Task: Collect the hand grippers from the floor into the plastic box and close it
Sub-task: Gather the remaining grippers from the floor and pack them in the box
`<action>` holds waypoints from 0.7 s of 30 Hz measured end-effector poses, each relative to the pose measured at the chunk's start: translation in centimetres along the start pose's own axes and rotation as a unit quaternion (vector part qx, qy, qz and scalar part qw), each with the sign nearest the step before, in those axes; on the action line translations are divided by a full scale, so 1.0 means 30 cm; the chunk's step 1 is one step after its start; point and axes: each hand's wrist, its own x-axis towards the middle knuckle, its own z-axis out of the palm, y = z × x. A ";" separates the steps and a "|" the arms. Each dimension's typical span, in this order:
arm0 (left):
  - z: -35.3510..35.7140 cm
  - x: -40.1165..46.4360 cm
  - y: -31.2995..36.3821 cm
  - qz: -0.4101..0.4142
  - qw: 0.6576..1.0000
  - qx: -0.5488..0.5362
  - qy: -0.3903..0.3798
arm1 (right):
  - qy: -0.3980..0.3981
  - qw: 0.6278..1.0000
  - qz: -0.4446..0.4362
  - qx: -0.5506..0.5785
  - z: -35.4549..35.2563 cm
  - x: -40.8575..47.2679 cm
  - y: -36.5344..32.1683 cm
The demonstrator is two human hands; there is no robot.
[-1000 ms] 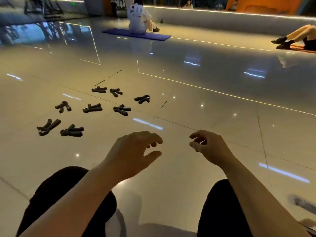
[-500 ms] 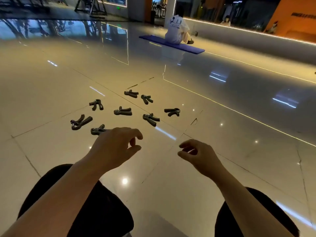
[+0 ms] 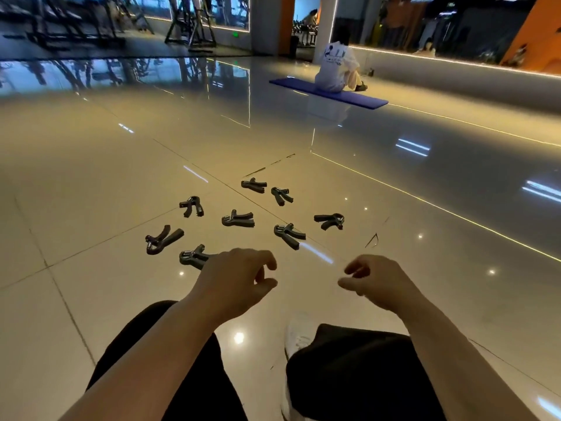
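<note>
A glossy tiled floor (image 3: 91, 183) stretches to far gym machines (image 3: 188, 22); far right, a person (image 3: 337, 66) sits on a blue mat (image 3: 331, 94). Near the camera, dark-trousered knees (image 3: 358, 372) and a white shoe (image 3: 299, 334) frame two bare forearms. The left hand (image 3: 233, 284) and right hand (image 3: 379, 284) hover above the floor, fingers loosely curled, holding nothing. Eight grippers (image 3: 238, 219) lie scattered just beyond them, the nearest gripper (image 3: 192, 256) partly hidden behind the left hand; whether they touch cannot be told.
</note>
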 end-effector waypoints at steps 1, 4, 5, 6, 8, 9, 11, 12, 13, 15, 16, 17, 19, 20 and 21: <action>-0.006 0.027 -0.014 -0.004 1.000 0.003 -0.010 | 0.010 0.999 -0.002 0.047 -0.011 0.049 -0.012; -0.061 0.116 -0.059 0.001 0.999 0.022 -0.049 | -0.014 0.997 -0.035 0.061 -0.015 0.170 -0.059; -0.094 0.152 -0.079 0.012 0.997 0.042 -0.058 | -0.039 0.998 -0.039 0.013 -0.011 0.202 -0.070; -0.126 0.189 -0.104 0.022 0.995 0.068 -0.063 | -0.062 0.997 -0.041 -0.029 -0.006 0.234 -0.084; -0.165 0.256 -0.174 0.025 0.991 0.118 -0.054 | -0.099 0.993 -0.050 -0.034 0.006 0.300 -0.121; -0.167 0.285 -0.219 0.017 0.990 0.136 -0.046 | -0.111 0.992 -0.058 -0.018 0.016 0.336 -0.145; -0.133 0.321 -0.301 -0.007 0.981 0.179 -0.071 | -0.132 0.988 -0.079 -0.026 0.050 0.407 -0.195; -0.100 0.333 -0.342 -0.004 0.971 0.212 -0.109 | -0.150 0.984 -0.090 -0.047 0.076 0.445 -0.212; -0.073 0.342 -0.383 0.006 0.959 0.238 -0.153 | -0.174 0.977 -0.098 -0.074 0.105 0.482 -0.227; -0.060 0.363 -0.459 0.011 0.948 0.241 -0.208 | -0.227 0.957 -0.114 -0.142 0.167 0.553 -0.256; -0.068 0.376 -0.495 0.000 0.951 0.229 -0.210 | -0.252 0.946 -0.118 -0.170 0.196 0.586 -0.269; -0.077 0.390 -0.533 -0.010 0.956 0.217 -0.198 | -0.269 0.937 -0.119 -0.188 0.219 0.618 -0.284; -0.091 0.423 -0.619 -0.028 0.962 0.196 -0.190 | -0.281 0.929 -0.123 -0.205 0.263 0.688 -0.314; -0.096 0.436 -0.663 -0.041 0.961 0.181 -0.202 | -0.282 0.927 -0.125 -0.214 0.285 0.723 -0.330; -0.102 0.446 -0.707 -0.055 0.961 0.165 -0.215 | -0.277 0.925 -0.127 -0.229 0.307 0.757 -0.347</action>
